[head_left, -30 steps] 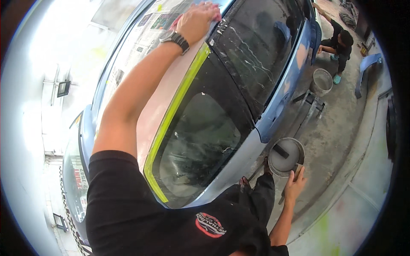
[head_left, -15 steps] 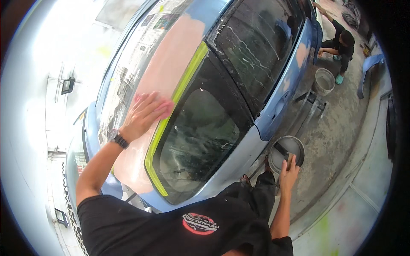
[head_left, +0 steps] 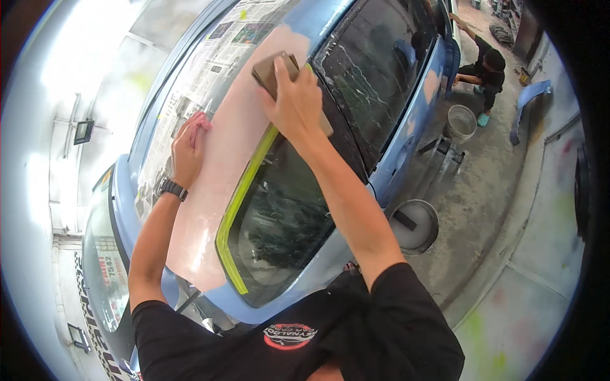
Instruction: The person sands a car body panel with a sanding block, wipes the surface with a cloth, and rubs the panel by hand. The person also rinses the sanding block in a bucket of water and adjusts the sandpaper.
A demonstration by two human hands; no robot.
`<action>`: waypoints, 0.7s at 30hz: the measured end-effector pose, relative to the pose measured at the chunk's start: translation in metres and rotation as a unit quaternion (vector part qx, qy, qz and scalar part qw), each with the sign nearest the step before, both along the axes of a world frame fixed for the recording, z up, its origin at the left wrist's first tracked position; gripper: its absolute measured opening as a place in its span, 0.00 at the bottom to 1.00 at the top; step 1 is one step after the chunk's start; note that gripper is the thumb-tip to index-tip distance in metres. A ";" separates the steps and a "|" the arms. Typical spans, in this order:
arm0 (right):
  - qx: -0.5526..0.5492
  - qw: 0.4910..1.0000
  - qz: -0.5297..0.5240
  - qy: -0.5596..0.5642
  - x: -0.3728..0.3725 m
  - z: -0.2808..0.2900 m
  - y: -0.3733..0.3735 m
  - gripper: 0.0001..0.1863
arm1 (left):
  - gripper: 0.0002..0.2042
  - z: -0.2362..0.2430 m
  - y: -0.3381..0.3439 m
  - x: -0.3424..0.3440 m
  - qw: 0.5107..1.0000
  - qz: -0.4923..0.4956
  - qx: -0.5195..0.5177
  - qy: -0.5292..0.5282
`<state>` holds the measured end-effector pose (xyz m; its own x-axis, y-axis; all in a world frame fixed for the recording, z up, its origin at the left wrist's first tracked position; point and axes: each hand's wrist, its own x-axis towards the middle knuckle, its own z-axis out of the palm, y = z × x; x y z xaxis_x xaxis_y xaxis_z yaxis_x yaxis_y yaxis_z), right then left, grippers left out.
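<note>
The right hand (head_left: 295, 105), which was down at the basin (head_left: 414, 225) half a second ago, is now gripping the sanding block (head_left: 273, 71) fully closed, pressing it on the pink filler strip (head_left: 229, 159) of the car roof. The left hand (head_left: 188, 147) is lying flat and open on the filler. Sanding is resuming.

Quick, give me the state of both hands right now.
Left hand: open, palm flat on the pink patch of the car panel, holding nothing.
Right hand: closed on a brown sanding block, pressing it onto the same pink patch.
</note>
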<state>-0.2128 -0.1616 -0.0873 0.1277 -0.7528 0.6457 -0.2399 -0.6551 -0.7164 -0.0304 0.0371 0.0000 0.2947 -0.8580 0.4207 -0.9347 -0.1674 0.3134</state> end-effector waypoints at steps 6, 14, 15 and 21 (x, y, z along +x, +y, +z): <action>-0.030 0.997 0.048 0.057 0.018 -0.034 0.074 0.44 | 0.11 0.001 0.010 0.011 0.999 0.018 -0.016 -0.045; 0.023 0.984 -0.115 0.132 0.031 0.012 -0.107 0.39 | 0.10 0.004 -0.009 -0.009 0.997 -0.001 -0.021 -0.075; 0.017 0.989 -0.108 0.105 0.031 0.001 -0.088 0.39 | 0.10 0.004 -0.008 -0.007 0.997 -0.001 -0.026 -0.070; -0.052 0.993 0.019 0.100 0.030 -0.021 0.046 0.44 | 0.08 0.009 0.012 0.004 0.996 0.001 -0.026 -0.082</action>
<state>-0.1827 -0.1159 -0.1088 0.2889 -0.6759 0.6780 -0.3440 -0.7342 -0.5853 -0.0267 0.0487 0.0087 0.2199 -0.8331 0.5076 -0.9738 -0.1568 0.1647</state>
